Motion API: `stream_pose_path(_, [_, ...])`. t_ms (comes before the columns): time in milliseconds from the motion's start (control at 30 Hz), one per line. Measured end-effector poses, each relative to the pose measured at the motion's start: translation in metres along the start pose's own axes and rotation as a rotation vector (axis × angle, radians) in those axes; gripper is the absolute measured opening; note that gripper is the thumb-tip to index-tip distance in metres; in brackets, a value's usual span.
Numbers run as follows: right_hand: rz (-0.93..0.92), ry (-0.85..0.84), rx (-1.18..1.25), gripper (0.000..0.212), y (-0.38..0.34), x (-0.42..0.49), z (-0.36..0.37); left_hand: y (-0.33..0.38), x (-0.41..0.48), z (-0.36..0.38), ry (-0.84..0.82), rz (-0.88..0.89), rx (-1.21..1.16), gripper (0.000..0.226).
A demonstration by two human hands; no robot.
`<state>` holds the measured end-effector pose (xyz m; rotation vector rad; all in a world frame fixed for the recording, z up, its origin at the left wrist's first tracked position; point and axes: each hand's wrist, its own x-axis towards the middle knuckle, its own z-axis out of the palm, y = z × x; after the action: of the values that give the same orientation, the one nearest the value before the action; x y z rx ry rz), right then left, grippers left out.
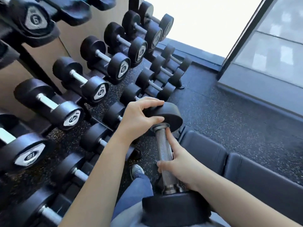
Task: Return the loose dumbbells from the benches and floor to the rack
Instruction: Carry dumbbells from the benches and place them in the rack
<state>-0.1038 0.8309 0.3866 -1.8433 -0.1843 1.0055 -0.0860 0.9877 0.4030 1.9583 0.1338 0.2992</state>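
I hold a black dumbbell (164, 154) with a knurled steel handle in front of me, its far head pointing away and its near head close to my body. My left hand (139, 115) grips the far head, fingers over its top edge and thumb on its face. My right hand (178, 167) grips the handle, index finger stretched along it. The rack (96, 122) fills the left side, with several black dumbbells lying on its tiers, such as one marked 14 (82, 80).
A dark padded bench (246, 163) stands at the lower right, next to my right arm. The floor (221, 115) is black speckled rubber. A bright window and a grey wall panel (268, 59) close the far right. My shoe (136, 171) and jeans show below.
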Motion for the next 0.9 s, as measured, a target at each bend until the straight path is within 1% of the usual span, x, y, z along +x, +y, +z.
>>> stream_pose_path(167, [-0.012, 0.017, -0.045, 0.097, -0.060, 0.073, 0.013, -0.025, 0.072, -0.062, 0.009, 0.012, -0.007, 0.040])
stream_pose_path(267, [0.000, 0.030, -0.059, 0.097, -0.083, 0.101, 0.019, -0.038, 0.101, -0.081, -0.005, 0.021, -0.018, 0.039])
stream_pose_path(433, [0.049, 0.028, -0.050, 0.098, -0.110, 0.135, 0.025, -0.052, 0.136, -0.102, -0.020, 0.004, -0.044, 0.038])
stream_pose_path(567, [0.045, -0.011, -0.074, 0.096, -0.128, 0.158, 0.022, -0.064, 0.155, -0.117, 0.037, 0.010, -0.038, 0.041])
stream_pose_path(700, [0.041, -0.045, -0.081, 0.097, -0.138, 0.180, 0.017, -0.073, 0.172, -0.124, 0.070, -0.009, -0.016, 0.039])
stream_pose_path(900, [0.023, -0.104, -0.121, 0.095, -0.147, 0.219, -0.011, -0.081, 0.208, -0.120, 0.124, -0.052, 0.031, 0.038])
